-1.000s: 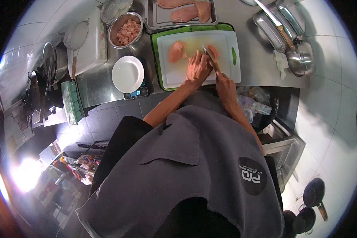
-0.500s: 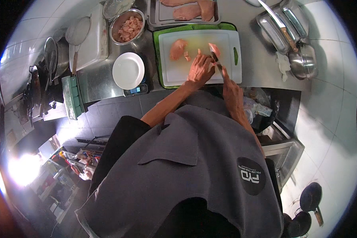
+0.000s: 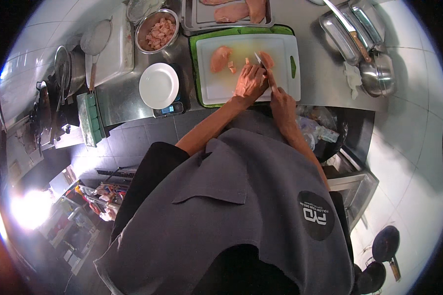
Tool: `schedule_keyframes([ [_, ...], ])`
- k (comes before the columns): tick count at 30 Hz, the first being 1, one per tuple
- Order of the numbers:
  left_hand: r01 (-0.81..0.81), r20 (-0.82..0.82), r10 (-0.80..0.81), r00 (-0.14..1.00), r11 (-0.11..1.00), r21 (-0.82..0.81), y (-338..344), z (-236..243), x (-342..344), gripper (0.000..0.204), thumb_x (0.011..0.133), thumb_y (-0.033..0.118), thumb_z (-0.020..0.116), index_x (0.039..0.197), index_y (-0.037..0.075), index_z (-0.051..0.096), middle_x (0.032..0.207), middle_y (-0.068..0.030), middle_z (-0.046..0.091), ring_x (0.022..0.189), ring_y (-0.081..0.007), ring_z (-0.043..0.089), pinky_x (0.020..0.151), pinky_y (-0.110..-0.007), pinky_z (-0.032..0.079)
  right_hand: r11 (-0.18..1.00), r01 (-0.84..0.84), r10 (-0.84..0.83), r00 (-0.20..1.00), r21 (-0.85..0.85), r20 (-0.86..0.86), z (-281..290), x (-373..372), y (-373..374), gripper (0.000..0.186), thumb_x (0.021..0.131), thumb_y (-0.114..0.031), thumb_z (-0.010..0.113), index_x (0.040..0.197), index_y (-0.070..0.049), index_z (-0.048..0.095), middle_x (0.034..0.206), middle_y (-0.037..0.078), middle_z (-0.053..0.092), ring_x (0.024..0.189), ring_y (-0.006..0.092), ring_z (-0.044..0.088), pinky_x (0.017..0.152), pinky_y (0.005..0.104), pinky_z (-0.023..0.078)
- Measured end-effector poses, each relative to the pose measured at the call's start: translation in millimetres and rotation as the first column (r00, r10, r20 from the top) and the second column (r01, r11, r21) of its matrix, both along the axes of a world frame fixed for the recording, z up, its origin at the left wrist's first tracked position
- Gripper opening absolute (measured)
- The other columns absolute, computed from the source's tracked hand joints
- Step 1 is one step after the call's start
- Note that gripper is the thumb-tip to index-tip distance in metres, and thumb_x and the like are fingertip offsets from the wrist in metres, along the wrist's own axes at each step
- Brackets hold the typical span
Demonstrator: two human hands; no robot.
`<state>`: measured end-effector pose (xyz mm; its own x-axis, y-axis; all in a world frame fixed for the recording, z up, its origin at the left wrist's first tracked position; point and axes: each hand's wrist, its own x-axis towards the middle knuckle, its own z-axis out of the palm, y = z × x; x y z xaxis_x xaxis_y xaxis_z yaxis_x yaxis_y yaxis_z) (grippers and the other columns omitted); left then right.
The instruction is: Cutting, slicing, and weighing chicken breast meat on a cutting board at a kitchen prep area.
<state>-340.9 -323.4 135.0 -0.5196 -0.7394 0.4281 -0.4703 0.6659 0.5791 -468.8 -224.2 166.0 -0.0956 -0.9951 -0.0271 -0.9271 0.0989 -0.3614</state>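
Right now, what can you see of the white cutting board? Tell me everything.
The white cutting board is a rounded rectangle, seemingly plastic, with a green oval near its right end and a yellowish patch toward its far side. It lies flat on a green mat. Raw meat pieces, apparently chicken, rest on it. The left hand and the right hand, which holds a knife, hide some of its near half.

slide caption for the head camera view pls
Right hand gripping a knife at raw meat on a white board, left hand close by
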Motion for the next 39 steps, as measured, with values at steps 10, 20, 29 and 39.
schedule_keyframes([
  [10, -0.058, 0.093, 0.057, 0.994, 0.998, 0.007, 1, 4, 0, 0.028, 0.078, 0.015, 0.07, 0.101, 0.004, 0.057, 0.1, -0.0126, 0.055, 0.097, -0.0328, 0.056, 0.089, -0.044, 0.046, 0.999, 0.016, -0.021, 0.989, 0.038, 0.143, 8, -6, 10, 0.064, 0.098, -0.007, 0.049, 0.156, -0.02, 0.027, 0.089, 0.018, 0.068, 0.074, 0.04, 0.066, 0.065, 0.0487, 0.053],
  [20, -0.108, 0.193, 0.095, 0.977, 0.993, 0.057, -1, 11, 7, 0.028, 0.075, 0.015, 0.068, 0.1, 0.006, 0.059, 0.1, -0.0132, 0.053, 0.098, -0.034, 0.055, 0.087, -0.046, 0.045, 0.991, 0.12, -0.134, 0.943, 0.065, 0.305, 21, -7, 18, 0.065, 0.096, -0.007, 0.057, 0.154, -0.023, 0.034, 0.086, 0.022, 0.066, 0.068, 0.0308, 0.068, 0.066, 0.0432, 0.054],
  [29, -0.04, -0.04, 0.047, 0.998, 0.985, 0.168, -4, 30, 10, 0.032, 0.073, 0.004, 0.066, 0.104, 0.005, 0.06, 0.099, -0.0132, 0.059, 0.094, -0.0345, 0.06, 0.085, -0.044, 0.048, 0.925, 0.322, -0.354, 0.547, 0.199, 0.759, 47, -16, 10, 0.057, 0.097, -0.007, 0.06, 0.15, -0.022, 0.045, 0.072, 0.002, 0.06, 0.059, 0.0091, 0.048, 0.058, 0.0275, 0.046],
  [39, 0.095, 0.063, -0.112, 0.992, 0.969, 0.227, 12, 8, 12, 0.018, 0.083, 0.012, 0.071, 0.1, 0.009, 0.065, 0.102, -0.0068, 0.063, 0.097, -0.0288, 0.065, 0.084, -0.041, 0.054, 0.91, 0.336, -0.408, 0.633, 0.242, 0.658, 33, -25, 30, 0.057, 0.097, -0.007, 0.06, 0.149, -0.024, 0.046, 0.077, 0.011, 0.063, 0.066, 0.0117, 0.052, 0.065, 0.0297, 0.047],
])
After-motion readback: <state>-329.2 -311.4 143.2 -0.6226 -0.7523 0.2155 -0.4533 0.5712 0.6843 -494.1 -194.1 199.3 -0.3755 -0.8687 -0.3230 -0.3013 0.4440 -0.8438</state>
